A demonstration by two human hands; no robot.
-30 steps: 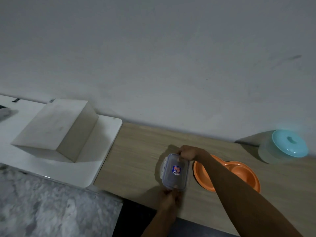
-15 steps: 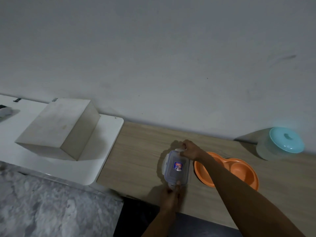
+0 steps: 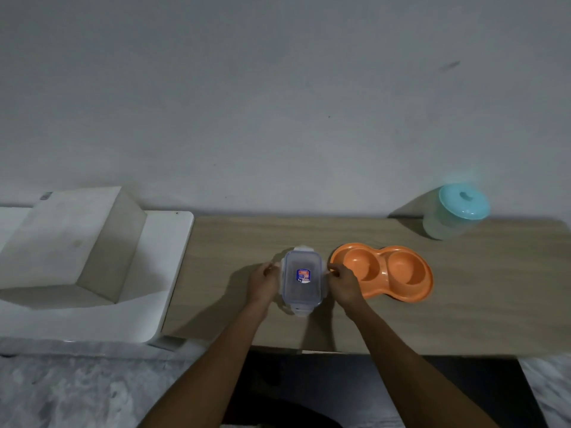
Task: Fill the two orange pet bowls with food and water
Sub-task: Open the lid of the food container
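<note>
box (image 3: 302,278): lid on, set on the bench (image 3: 482,307) just left of the orange bowls (image 3: 383,271) | left hand (image 3: 262,282): fingers curled on the box side away from the bowls | right hand (image 3: 343,284): fingers pinched on the side facing the bowls | jar (image 3: 457,213): stood behind-right of the bowls
</note>
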